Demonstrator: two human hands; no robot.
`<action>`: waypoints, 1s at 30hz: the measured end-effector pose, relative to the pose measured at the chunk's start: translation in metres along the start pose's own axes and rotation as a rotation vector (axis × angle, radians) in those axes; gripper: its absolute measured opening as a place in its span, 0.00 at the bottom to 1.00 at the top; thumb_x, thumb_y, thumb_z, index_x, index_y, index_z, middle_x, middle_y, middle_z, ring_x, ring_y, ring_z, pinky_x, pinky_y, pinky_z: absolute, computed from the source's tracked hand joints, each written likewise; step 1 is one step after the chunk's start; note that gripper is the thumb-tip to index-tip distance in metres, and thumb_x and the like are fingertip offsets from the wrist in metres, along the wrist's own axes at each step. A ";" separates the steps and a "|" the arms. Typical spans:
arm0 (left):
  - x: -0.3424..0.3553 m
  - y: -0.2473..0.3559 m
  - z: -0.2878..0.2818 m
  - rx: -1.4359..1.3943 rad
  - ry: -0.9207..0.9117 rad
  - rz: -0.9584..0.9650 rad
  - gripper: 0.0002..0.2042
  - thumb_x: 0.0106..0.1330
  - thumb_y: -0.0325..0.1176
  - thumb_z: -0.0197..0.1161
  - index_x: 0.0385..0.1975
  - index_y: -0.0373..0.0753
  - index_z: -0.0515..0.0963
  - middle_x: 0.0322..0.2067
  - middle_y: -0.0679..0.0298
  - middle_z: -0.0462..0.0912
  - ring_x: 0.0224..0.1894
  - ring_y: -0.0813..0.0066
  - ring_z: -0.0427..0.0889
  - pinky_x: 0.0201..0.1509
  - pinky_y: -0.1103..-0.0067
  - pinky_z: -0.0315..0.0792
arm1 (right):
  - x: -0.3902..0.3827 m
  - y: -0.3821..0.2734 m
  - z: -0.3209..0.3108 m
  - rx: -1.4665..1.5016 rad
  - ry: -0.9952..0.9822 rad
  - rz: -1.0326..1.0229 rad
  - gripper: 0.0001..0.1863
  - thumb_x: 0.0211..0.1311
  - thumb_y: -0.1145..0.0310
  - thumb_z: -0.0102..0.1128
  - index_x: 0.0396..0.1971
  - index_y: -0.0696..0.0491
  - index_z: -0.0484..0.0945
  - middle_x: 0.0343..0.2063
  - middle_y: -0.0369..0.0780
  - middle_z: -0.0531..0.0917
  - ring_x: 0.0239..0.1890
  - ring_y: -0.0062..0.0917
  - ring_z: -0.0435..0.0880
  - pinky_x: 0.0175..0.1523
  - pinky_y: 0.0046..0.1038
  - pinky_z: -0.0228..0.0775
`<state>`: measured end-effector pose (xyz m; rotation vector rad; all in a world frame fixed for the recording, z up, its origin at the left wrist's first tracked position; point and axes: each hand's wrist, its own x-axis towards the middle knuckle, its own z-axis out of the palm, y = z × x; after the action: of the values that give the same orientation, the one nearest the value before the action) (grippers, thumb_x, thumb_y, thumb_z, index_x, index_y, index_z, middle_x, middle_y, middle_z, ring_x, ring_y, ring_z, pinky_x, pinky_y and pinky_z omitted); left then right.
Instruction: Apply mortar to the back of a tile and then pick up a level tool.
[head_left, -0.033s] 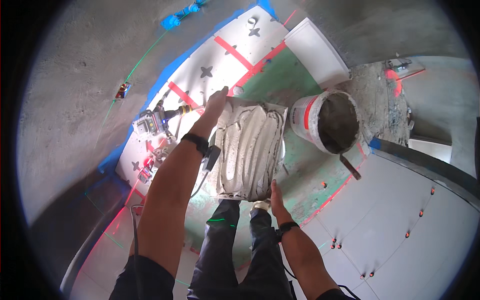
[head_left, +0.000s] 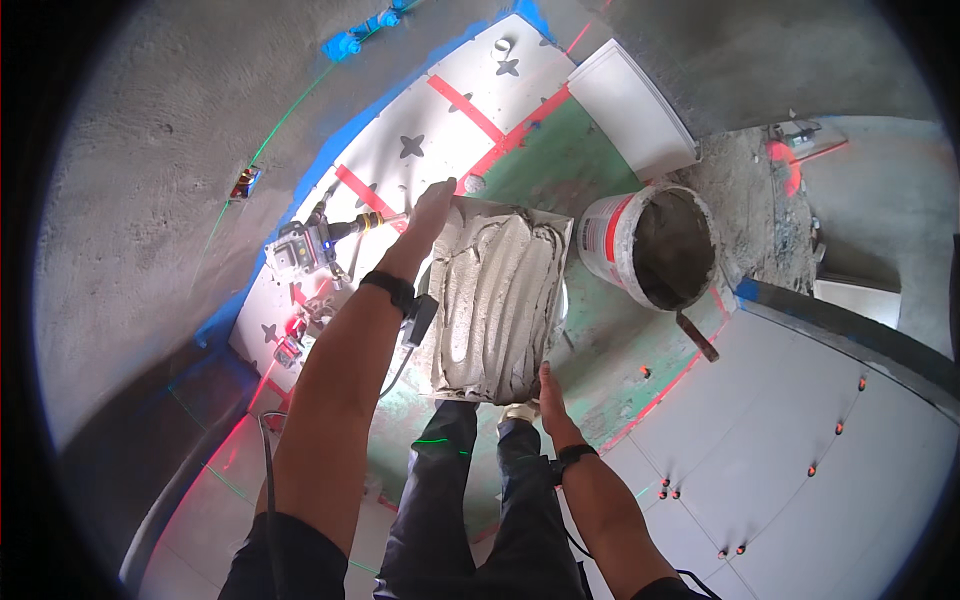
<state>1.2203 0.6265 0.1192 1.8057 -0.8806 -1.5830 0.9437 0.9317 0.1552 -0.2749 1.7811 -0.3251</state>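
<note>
A rectangular tile (head_left: 568,235) hangs in front of my legs, its upward face spread with grey mortar (head_left: 495,300) in long combed ridges. My left hand (head_left: 430,218) grips its far left corner, fingers partly behind the edge. At the near right edge my right hand (head_left: 553,398) holds the tile, thumb showing and other fingers mostly hidden. Right of the tile a white and red bucket (head_left: 607,240) of grey mortar stands tilted in view, with a rusty-looking tool handle (head_left: 698,336) beside its near rim.
Power tools (head_left: 305,247) lie on white boards with red tape (head_left: 465,105) along the left wall. White tiles (head_left: 635,110) lean at the far right. Laid floor tiles (head_left: 790,410) with several small orange-topped pegs (head_left: 812,471) spread at the right. A green-stained floor (head_left: 600,340) lies below.
</note>
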 end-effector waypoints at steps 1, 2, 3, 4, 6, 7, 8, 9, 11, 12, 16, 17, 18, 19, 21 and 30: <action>0.003 -0.016 0.002 -0.013 0.010 0.000 0.27 0.67 0.52 0.50 0.54 0.34 0.70 0.51 0.52 0.75 0.54 0.62 0.72 0.58 0.70 0.63 | 0.007 0.008 -0.008 -0.049 -0.059 -0.028 0.44 0.59 0.31 0.42 0.62 0.55 0.61 0.56 0.42 0.68 0.55 0.33 0.68 0.54 0.34 0.65; 0.012 -0.041 0.001 0.127 0.031 0.155 0.28 0.67 0.52 0.50 0.58 0.35 0.65 0.54 0.50 0.72 0.57 0.60 0.70 0.60 0.69 0.62 | 0.016 0.017 -0.012 -0.099 -0.130 -0.062 0.44 0.60 0.33 0.42 0.63 0.56 0.59 0.61 0.43 0.65 0.59 0.35 0.66 0.57 0.35 0.62; 0.026 -0.056 0.013 0.244 0.047 0.322 0.29 0.68 0.51 0.49 0.62 0.36 0.61 0.57 0.48 0.69 0.60 0.58 0.69 0.62 0.67 0.61 | 0.033 0.029 -0.041 -0.239 -0.079 -0.138 0.39 0.64 0.37 0.39 0.60 0.58 0.63 0.56 0.46 0.68 0.55 0.36 0.69 0.57 0.36 0.62; 0.019 -0.064 -0.003 0.166 0.046 0.242 0.30 0.68 0.51 0.50 0.63 0.36 0.59 0.57 0.47 0.69 0.61 0.57 0.68 0.63 0.66 0.61 | 0.043 0.034 -0.049 -0.385 -0.094 -0.228 0.35 0.67 0.42 0.37 0.56 0.60 0.66 0.52 0.50 0.72 0.52 0.37 0.72 0.56 0.37 0.62; -0.051 -0.109 -0.045 0.266 0.192 0.140 0.31 0.66 0.53 0.53 0.64 0.43 0.58 0.56 0.45 0.70 0.60 0.56 0.69 0.61 0.65 0.64 | 0.020 0.053 -0.059 -0.472 -0.199 -0.346 0.30 0.63 0.40 0.45 0.58 0.45 0.63 0.54 0.36 0.69 0.51 0.30 0.70 0.49 0.42 0.65; -0.097 -0.145 -0.094 0.360 0.246 -0.035 0.31 0.64 0.54 0.55 0.64 0.49 0.60 0.55 0.44 0.71 0.59 0.56 0.70 0.60 0.65 0.66 | 0.001 0.050 -0.030 -0.419 -0.325 -0.322 0.29 0.63 0.41 0.46 0.56 0.46 0.64 0.49 0.36 0.72 0.48 0.27 0.72 0.46 0.37 0.66; -0.144 -0.060 0.009 0.108 0.042 -0.247 0.30 0.62 0.55 0.56 0.63 0.52 0.61 0.54 0.46 0.72 0.57 0.55 0.72 0.59 0.64 0.68 | -0.010 0.051 -0.143 -0.454 -0.155 -0.265 0.28 0.63 0.41 0.46 0.53 0.46 0.66 0.44 0.35 0.74 0.44 0.26 0.73 0.45 0.33 0.65; -0.169 -0.085 -0.008 0.193 0.174 -0.041 0.30 0.62 0.56 0.55 0.62 0.50 0.63 0.54 0.49 0.73 0.55 0.52 0.73 0.58 0.62 0.67 | 0.000 0.059 -0.166 -0.620 -0.281 -0.448 0.26 0.64 0.42 0.46 0.51 0.47 0.67 0.41 0.35 0.74 0.43 0.25 0.73 0.43 0.32 0.66; -0.233 -0.104 -0.030 0.234 0.202 -0.022 0.28 0.61 0.52 0.58 0.59 0.47 0.67 0.51 0.52 0.76 0.50 0.56 0.78 0.54 0.66 0.72 | -0.013 0.066 -0.196 -0.772 -0.346 -0.270 0.24 0.64 0.43 0.48 0.50 0.46 0.67 0.42 0.34 0.74 0.43 0.26 0.73 0.41 0.32 0.68; -0.276 -0.124 -0.047 0.256 0.235 -0.166 0.27 0.61 0.51 0.57 0.58 0.45 0.68 0.50 0.53 0.77 0.53 0.57 0.76 0.56 0.66 0.70 | -0.029 0.065 -0.191 -0.837 -0.404 -0.088 0.24 0.63 0.43 0.49 0.50 0.45 0.67 0.43 0.34 0.73 0.43 0.26 0.73 0.40 0.33 0.69; -0.426 -0.217 -0.055 0.061 0.359 -0.637 0.29 0.61 0.56 0.52 0.58 0.46 0.68 0.53 0.52 0.75 0.56 0.54 0.73 0.59 0.66 0.66 | -0.111 0.050 -0.170 -0.940 -0.467 0.466 0.34 0.58 0.36 0.49 0.57 0.45 0.63 0.52 0.39 0.70 0.49 0.36 0.72 0.48 0.46 0.67; -0.466 -0.240 -0.042 0.046 0.369 -0.697 0.29 0.61 0.55 0.52 0.58 0.45 0.68 0.52 0.51 0.75 0.56 0.55 0.73 0.59 0.66 0.67 | -0.115 0.055 -0.178 -0.964 -0.513 0.532 0.33 0.62 0.39 0.46 0.59 0.46 0.63 0.54 0.40 0.71 0.52 0.36 0.72 0.51 0.44 0.67; -0.494 -0.254 -0.025 0.047 0.360 -0.738 0.28 0.61 0.54 0.53 0.57 0.43 0.68 0.52 0.51 0.75 0.57 0.56 0.73 0.58 0.67 0.67 | -0.108 0.053 -0.190 -0.862 -0.599 0.512 0.32 0.64 0.41 0.44 0.61 0.47 0.64 0.55 0.40 0.72 0.53 0.34 0.72 0.53 0.41 0.67; -0.521 -0.271 -0.005 0.024 0.363 -0.731 0.29 0.60 0.55 0.52 0.58 0.44 0.68 0.52 0.50 0.75 0.57 0.55 0.72 0.59 0.67 0.67 | -0.104 0.056 -0.209 -0.757 -0.682 0.500 0.32 0.66 0.43 0.42 0.62 0.48 0.64 0.56 0.39 0.72 0.55 0.32 0.71 0.56 0.37 0.66; -0.610 -0.338 0.037 0.099 0.246 -0.699 0.31 0.60 0.58 0.52 0.59 0.44 0.68 0.54 0.50 0.74 0.57 0.54 0.72 0.60 0.66 0.66 | -0.120 0.044 -0.215 -0.840 -0.730 0.546 0.31 0.67 0.46 0.44 0.62 0.52 0.63 0.56 0.39 0.73 0.55 0.31 0.72 0.57 0.34 0.65; -0.700 -0.299 0.165 -0.483 -0.194 -0.838 0.40 0.56 0.65 0.55 0.63 0.41 0.64 0.62 0.57 0.66 0.62 0.61 0.66 0.64 0.65 0.61 | -0.173 -0.010 -0.258 -1.153 -0.796 0.295 0.32 0.59 0.59 0.62 0.59 0.61 0.65 0.51 0.43 0.76 0.52 0.29 0.75 0.60 0.29 0.63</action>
<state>1.0318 1.3623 0.2929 1.7510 0.2656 -2.2435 0.7321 1.0028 0.3713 -0.7999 1.0039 0.9528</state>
